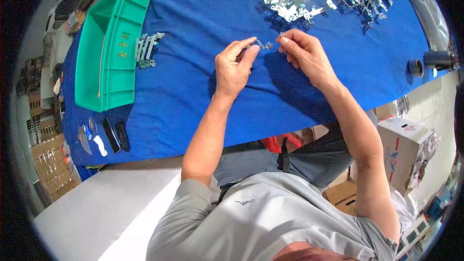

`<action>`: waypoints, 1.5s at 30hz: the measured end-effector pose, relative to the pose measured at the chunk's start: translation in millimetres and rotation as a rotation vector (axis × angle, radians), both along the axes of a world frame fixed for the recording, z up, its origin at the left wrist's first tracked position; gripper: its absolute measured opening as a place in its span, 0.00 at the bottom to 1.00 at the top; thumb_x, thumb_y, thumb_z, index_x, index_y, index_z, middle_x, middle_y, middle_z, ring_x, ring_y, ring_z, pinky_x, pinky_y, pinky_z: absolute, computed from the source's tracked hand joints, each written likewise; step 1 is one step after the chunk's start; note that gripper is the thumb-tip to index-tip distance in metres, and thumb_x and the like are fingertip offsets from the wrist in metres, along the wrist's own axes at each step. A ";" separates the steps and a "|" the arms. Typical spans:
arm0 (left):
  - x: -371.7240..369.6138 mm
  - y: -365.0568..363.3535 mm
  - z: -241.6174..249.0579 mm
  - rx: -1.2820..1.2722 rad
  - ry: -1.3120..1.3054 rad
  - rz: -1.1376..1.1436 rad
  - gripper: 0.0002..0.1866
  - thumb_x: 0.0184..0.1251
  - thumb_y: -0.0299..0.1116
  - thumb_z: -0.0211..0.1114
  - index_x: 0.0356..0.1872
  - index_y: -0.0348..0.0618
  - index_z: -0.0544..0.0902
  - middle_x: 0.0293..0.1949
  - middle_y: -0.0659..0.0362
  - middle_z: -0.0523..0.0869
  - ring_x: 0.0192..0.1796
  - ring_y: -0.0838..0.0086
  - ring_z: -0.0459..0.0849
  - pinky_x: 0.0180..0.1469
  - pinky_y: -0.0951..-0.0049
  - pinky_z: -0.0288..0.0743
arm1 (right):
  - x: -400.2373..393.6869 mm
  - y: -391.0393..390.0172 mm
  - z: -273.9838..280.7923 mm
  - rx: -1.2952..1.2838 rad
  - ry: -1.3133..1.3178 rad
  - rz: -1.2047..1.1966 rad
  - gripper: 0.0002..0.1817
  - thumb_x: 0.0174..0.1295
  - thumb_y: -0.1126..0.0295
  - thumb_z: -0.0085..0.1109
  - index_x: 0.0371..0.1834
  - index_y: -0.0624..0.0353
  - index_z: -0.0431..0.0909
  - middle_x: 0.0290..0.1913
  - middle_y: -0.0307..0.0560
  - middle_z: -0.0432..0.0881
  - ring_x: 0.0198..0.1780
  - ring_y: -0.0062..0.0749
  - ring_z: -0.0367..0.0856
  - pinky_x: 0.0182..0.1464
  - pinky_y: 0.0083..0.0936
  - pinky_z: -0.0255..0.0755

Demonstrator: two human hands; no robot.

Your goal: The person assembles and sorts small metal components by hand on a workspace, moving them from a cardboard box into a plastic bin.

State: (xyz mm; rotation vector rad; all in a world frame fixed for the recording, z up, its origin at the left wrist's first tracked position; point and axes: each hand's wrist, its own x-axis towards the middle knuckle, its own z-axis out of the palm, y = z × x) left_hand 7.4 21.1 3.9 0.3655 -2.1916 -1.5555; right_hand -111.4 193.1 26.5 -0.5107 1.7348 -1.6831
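Your left forearm (208, 133) points toward one o'clock, your right forearm (350, 116) toward eleven. Both elbows are bent. Your left hand (233, 67) and right hand (308, 57) (both bare) stand apart, each with thumb and fingers drawn into a pinch.

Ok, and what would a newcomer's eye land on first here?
Probably the big green bin on the blue cloth's left and the shiny metal heap at its far right. Nearer the middle, the left hand holds a metal part while the right hand pinches a small piece.
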 end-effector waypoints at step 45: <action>0.4 -1.2 3.0 -0.230 0.153 -0.119 0.15 0.59 0.23 0.75 0.49 0.42 0.90 0.43 0.60 0.88 0.37 0.82 0.82 0.37 0.81 0.75 | -0.8 -0.2 -7.3 0.075 0.087 0.201 0.12 0.75 0.66 0.54 0.51 0.63 0.79 0.33 0.37 0.79 0.33 0.19 0.77 0.36 0.22 0.76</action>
